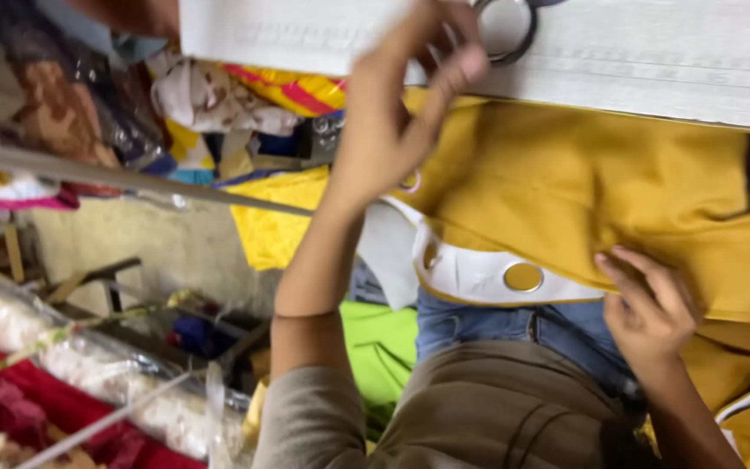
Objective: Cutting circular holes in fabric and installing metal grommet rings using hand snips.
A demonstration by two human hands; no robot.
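Your left hand (397,113): grip pinched on handle of scissors (505,30), raised over white table (653,69). Your right hand (648,304): fingers loosely spread, tips pressing mustard-yellow fabric (583,182), nothing pinched. Fabric drapes off table edge onto your lap. White facing strip (479,274) with round hole lies along its lower edge. Green cloth (379,339) below, fabric heaps at left.

Person w/ grey-brown short-sleeved top, blue jeans, forearms bare; no rings or watch visible on either hand.

Left hand (392,113) raised, right hand (648,304) flat.
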